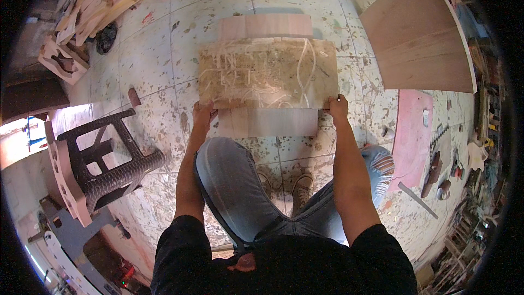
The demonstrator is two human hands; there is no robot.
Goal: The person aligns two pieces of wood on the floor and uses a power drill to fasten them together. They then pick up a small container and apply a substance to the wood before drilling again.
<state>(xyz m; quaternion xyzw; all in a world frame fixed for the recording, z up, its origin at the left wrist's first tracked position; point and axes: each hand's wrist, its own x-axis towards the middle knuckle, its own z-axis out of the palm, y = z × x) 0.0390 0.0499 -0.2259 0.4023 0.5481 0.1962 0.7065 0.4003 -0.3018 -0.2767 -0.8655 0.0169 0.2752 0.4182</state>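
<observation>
A worn rectangular board with pale curving lines across its face is in front of me, above the floor or lying over a lighter plank; the exact gap I cannot tell. My left hand is closed on its near left corner, and my right hand grips the near right corner. Beneath the board, a pale wooden panel shows past its far edge and again at its near edge, while its middle is hidden.
On the left stands a dark textured stool-like frame. Stacked timber lies at the far left. A large brown wooden sheet leans at the right, near a pink sheet. Several tools, including a flat metal strip, lie on the speckled tile floor.
</observation>
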